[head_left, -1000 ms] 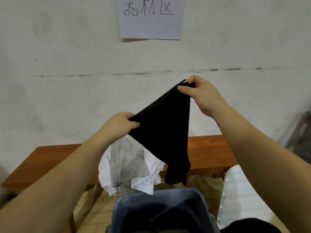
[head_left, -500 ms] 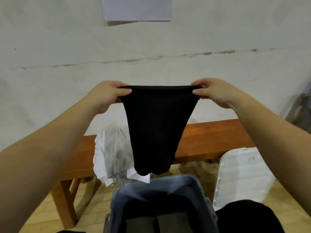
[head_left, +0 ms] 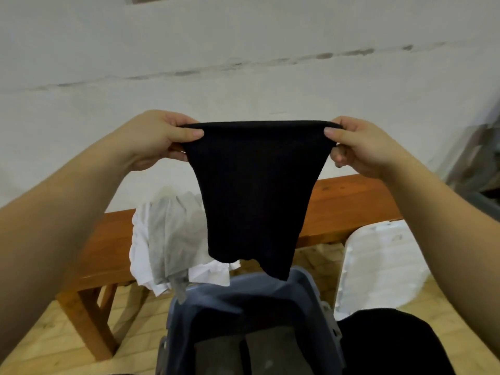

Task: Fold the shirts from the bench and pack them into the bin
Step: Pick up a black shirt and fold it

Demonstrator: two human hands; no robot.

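Observation:
A black shirt [head_left: 254, 196], folded narrow, hangs in the air between my hands. My left hand [head_left: 157, 139] pinches its top left corner and my right hand [head_left: 359, 144] pinches its top right corner, so the top edge is stretched level. Its lower end dangles just above the far rim of the blue-grey bin [head_left: 316, 288], which stands on the floor below me. Dark folded clothes [head_left: 267, 350] lie inside the bin. On the wooden bench [head_left: 349, 201] behind lies a heap of a grey shirt [head_left: 173, 234] over a white shirt [head_left: 140, 253], hanging over the front edge.
A white ribbed plastic thing [head_left: 378, 266] stands right of the bin against the bench. The bench leg [head_left: 86, 320] is at lower left. A plastered wall [head_left: 243, 63] rises behind the bench. A dark cloth-covered shape [head_left: 392, 345] shows at lower right.
My left hand rose until the shirt's top edge went from slanted to level. The hands then drew apart and the view tilted down toward the bin.

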